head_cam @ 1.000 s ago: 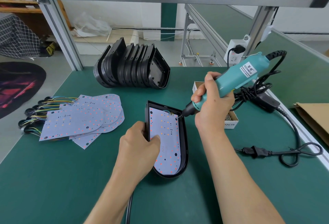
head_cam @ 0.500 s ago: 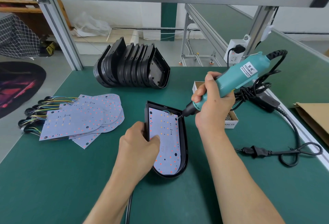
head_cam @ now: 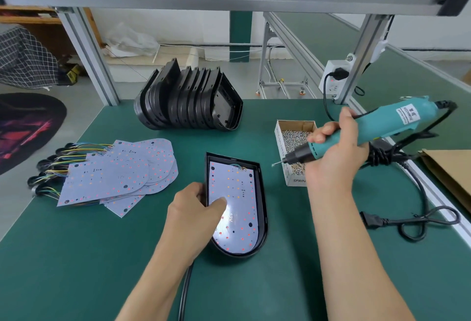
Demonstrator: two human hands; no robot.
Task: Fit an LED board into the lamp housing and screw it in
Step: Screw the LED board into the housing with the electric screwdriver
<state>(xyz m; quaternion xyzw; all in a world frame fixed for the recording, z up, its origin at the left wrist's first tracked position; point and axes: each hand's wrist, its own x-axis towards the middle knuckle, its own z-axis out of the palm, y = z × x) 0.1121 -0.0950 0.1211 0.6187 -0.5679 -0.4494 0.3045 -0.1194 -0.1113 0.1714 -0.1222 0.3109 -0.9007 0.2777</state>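
Head view: just below the middle of the frame, the black lamp housing (head_cam: 262, 208) lies flat on the green worktop (head_cam: 76, 257), and the LED board (head_cam: 239, 206) sits inside it, its wires bunched at the upper edge. The left hand (head_cam: 193, 216) grips the housing's left wall with the thumb pressed onto the board, pinning both. At centre right, the right hand (head_cam: 334, 152) is closed around the teal electric screwdriver (head_cam: 377, 127), whose bit points left and hangs in the air between the housing and the open box of screws (head_cam: 293, 152), touching neither. Something small seems to sit on the bit tip, but whether it is a screw is too fine to tell.

The likely risks: a screw held only on the tip could drop onto the board or worktop on the way across. If the thumb eases, the board may shift so its holes miss the posts. A tilted bit could cross-thread or skid onto the LEDs. The wires near the top edge could get pinched under the board.
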